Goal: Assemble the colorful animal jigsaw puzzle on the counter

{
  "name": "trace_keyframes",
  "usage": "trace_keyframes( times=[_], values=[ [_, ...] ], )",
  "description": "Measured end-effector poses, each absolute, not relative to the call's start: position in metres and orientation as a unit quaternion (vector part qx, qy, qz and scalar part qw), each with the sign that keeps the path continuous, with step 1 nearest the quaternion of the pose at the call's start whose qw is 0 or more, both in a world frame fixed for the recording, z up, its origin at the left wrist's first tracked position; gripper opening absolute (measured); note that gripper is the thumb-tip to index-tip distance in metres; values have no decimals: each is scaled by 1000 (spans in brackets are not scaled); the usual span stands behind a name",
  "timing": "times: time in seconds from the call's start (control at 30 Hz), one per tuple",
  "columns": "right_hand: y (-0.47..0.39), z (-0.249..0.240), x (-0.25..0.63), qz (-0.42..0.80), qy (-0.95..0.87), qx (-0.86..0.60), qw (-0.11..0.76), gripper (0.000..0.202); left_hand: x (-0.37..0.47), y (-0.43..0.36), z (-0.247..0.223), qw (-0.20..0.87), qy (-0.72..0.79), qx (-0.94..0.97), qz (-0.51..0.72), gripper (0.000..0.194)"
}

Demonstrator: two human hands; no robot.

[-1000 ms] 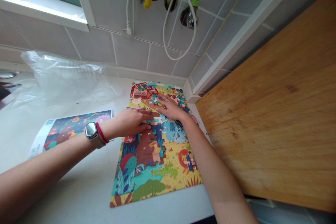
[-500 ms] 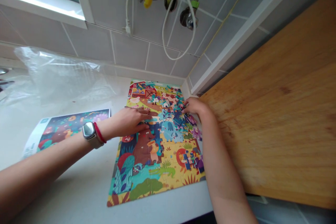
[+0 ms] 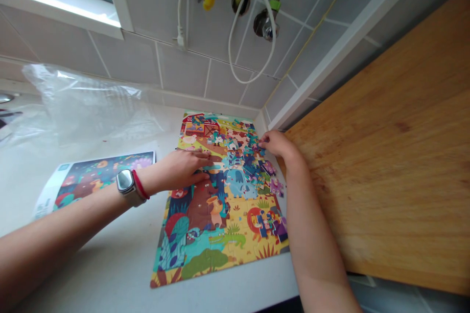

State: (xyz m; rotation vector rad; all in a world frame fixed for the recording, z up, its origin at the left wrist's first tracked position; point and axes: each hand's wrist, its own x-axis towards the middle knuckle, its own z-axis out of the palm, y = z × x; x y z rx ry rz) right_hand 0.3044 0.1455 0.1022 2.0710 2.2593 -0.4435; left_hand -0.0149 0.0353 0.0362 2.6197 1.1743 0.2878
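A colourful animal jigsaw puzzle lies on the white counter, with a barn, elephants, a bear, a lion and a crocodile. My left hand rests flat on its left side, fingers stretched out. At the right edge, my right hand has its thumb and fingers pinched together on a small puzzle piece, mostly hidden by the fingertips. Loose blue pieces are piled on the picture just below it. Purple pieces lie along the right border, and others lie near the lion.
A printed picture sheet lies left of the puzzle, partly under my left forearm. Crumpled clear plastic lies behind it. A wooden panel stands close on the right. A white cable hangs from the tiled wall.
My right hand has shifted slightly up and to the right from the loose pieces, its fingers now drawn into a pinch. My left hand stays in place on the puzzle.
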Motion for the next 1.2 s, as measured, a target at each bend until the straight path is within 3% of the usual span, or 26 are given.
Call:
trace_keyframes(
  times=[0.1,0.27,0.5,0.63,0.73,0.8,0.93,1.2],
  values=[
    [139,115,297,-196,752,630,-13,18,-15,36,36,128,406,898,114,49],
    [126,114,270,-428,756,487,-94,16,-11,35,47,184,429,873,141,43],
    [104,106,233,-576,719,368,-125,17,1,36,61,431,413,742,305,43],
    [97,114,233,-473,765,424,-104,14,-1,40,61,477,444,677,341,38],
    [102,117,249,-278,810,514,44,20,-5,43,62,487,468,649,349,36],
    [108,115,262,-191,792,560,150,35,-7,44,62,491,470,643,352,37],
    [121,104,277,-180,765,585,198,55,-6,45,58,515,471,610,375,44],
    [128,104,285,-214,779,565,169,46,-16,52,58,477,506,587,414,48]
  ],
)
